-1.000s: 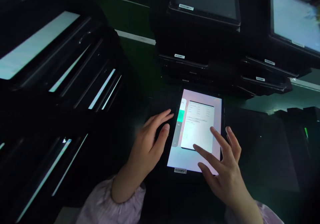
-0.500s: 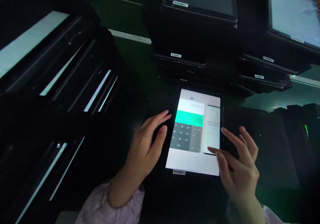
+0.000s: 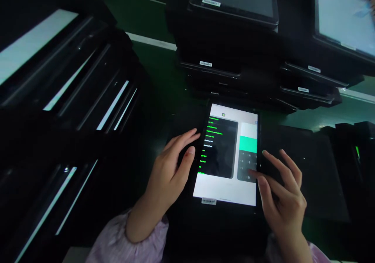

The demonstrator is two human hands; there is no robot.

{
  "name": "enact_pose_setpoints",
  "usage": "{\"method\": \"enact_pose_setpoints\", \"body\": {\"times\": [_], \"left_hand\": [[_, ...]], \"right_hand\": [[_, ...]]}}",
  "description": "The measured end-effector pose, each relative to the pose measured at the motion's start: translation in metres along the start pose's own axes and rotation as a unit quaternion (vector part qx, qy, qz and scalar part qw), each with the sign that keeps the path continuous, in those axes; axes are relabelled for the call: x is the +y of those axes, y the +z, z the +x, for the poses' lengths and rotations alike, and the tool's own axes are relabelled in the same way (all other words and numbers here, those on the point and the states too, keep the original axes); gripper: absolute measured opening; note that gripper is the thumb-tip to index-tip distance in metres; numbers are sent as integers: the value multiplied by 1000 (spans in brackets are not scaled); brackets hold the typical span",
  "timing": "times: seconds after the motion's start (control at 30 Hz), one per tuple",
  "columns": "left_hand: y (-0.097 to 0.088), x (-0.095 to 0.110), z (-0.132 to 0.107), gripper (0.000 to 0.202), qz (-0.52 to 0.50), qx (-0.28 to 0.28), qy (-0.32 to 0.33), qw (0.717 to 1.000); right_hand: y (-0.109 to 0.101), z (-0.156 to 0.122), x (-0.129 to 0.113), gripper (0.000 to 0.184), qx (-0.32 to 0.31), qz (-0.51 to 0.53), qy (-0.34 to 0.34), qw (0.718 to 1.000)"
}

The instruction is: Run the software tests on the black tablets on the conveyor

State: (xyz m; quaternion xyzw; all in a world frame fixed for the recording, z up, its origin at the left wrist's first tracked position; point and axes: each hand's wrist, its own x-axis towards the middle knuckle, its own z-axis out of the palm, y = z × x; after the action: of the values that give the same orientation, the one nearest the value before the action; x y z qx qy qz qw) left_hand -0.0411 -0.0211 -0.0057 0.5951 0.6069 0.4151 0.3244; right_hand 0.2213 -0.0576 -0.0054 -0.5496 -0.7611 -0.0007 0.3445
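Observation:
A tablet (image 3: 225, 190) lies in front of me with its screen lit. Two app cards show on it: a dark list with green text on the left and a calculator with a green band on the right. My left hand (image 3: 172, 169) rests at the tablet's left edge, fingers extended and thumb apart. From the right, my right hand (image 3: 284, 196) reaches over the screen's edge, its index fingertip at the calculator card and the other fingers spread. A barcode label (image 3: 209, 201) sits on the tablet's near edge.
Behind the tablet stands a stack of dark tablets (image 3: 234, 5) with barcode labels. Another stack, topped by a bright-screened tablet (image 3: 345, 16), is at the far right. Several tablets with lit strips (image 3: 38, 40) fill the left side. A dark flat panel (image 3: 316, 173) lies at right.
The app cards on the screen have shifted right: the calculator moved to the right side and the dark list came in at left. My right index finger moved slightly right.

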Motion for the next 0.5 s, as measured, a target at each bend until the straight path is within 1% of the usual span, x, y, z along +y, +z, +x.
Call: {"method": "enact_pose_setpoints", "body": {"times": [0.27, 0.5], "left_hand": [[-1, 0, 0, 44, 6, -2, 2, 1000], [0, 1, 1, 44, 11, -9, 7, 1000]], "right_hand": [[4, 10, -14, 26, -67, 13, -39, 997], [5, 13, -13, 27, -82, 10, -35, 996]]}}
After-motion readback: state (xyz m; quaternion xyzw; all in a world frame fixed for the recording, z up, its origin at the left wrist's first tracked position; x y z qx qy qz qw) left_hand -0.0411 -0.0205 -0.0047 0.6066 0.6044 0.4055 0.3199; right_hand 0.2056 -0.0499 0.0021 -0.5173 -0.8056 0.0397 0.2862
